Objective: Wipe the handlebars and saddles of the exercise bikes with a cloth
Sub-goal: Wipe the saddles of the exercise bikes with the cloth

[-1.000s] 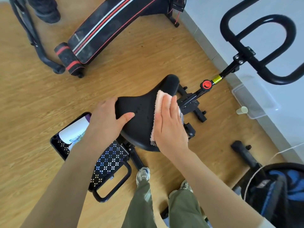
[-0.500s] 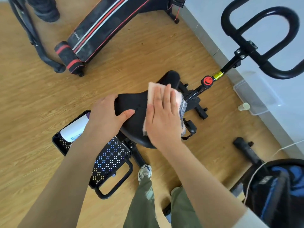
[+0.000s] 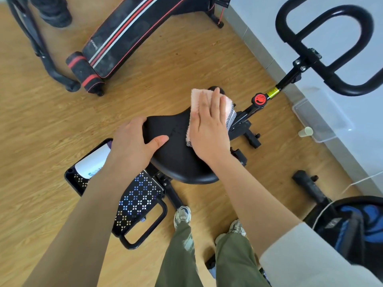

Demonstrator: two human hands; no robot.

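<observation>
A black bike saddle [image 3: 178, 154] fills the middle of the view. My left hand [image 3: 134, 143] grips its left rear edge, fingers curled over the rim and thumb lying on top. My right hand [image 3: 209, 129] presses flat, fingers straight, on a pink fluffy cloth [image 3: 199, 96] that covers the saddle's narrow nose. The cloth's patterned grey edge hangs off the right side. The black looped handlebars [image 3: 323, 65] rise at the upper right on a post with a red knob [image 3: 259, 99].
A black and red sit-up bench [image 3: 128, 36] lies on the wood floor at the upper left. A patterned black stepper [image 3: 136, 201] sits under my left arm. A clear plastic lid [image 3: 323, 119] and a small cup [image 3: 305, 132] lie by the wall. A black chair [image 3: 356, 224] stands at the lower right.
My right hand has slid the cloth forward along the saddle, from its middle up onto the nose. My left hand keeps its hold on the saddle's edge.
</observation>
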